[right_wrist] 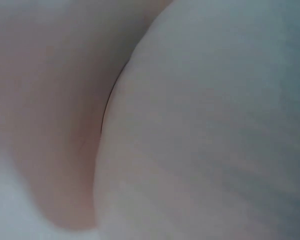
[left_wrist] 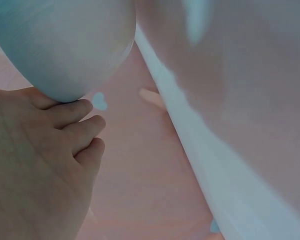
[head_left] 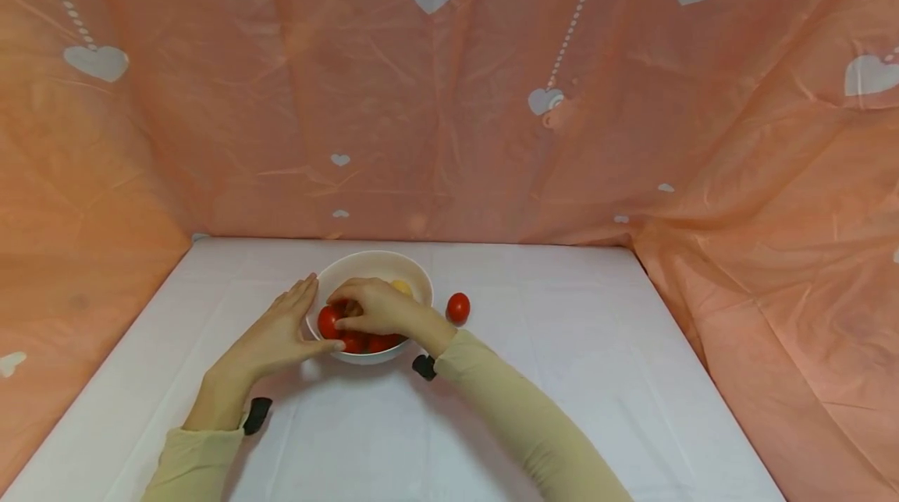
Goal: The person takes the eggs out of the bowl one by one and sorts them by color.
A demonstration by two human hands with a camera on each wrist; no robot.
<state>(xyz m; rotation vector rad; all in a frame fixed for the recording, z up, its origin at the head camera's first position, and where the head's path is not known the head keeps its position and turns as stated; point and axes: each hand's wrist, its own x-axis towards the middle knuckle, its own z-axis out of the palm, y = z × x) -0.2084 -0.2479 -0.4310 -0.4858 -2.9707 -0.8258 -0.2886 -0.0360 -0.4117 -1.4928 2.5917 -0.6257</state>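
Observation:
A white bowl (head_left: 372, 261) stands on the table, holding several red tomatoes (head_left: 354, 343) and a yellow round thing (head_left: 401, 287). My left hand (head_left: 274, 338) rests against the bowl's left side, its fingers straight and its thumb at the near rim. In the left wrist view, the fingers of that left hand (left_wrist: 55, 145) touch the bowl's outer wall (left_wrist: 70, 45). Inside the bowl, my right hand (head_left: 375, 307) curls its fingers and thumb round a red tomato (head_left: 328, 322). A brownish thing under the right palm is mostly hidden. The right wrist view is blurred, with a pale curved surface close up.
One small red tomato (head_left: 459, 308) lies on the table just right of the bowl. The white tabletop (head_left: 548, 377) is bordered by an orange curtain (head_left: 449, 135) with pale hearts at the back and sides. Dark straps (head_left: 257, 415) sit at both wrists.

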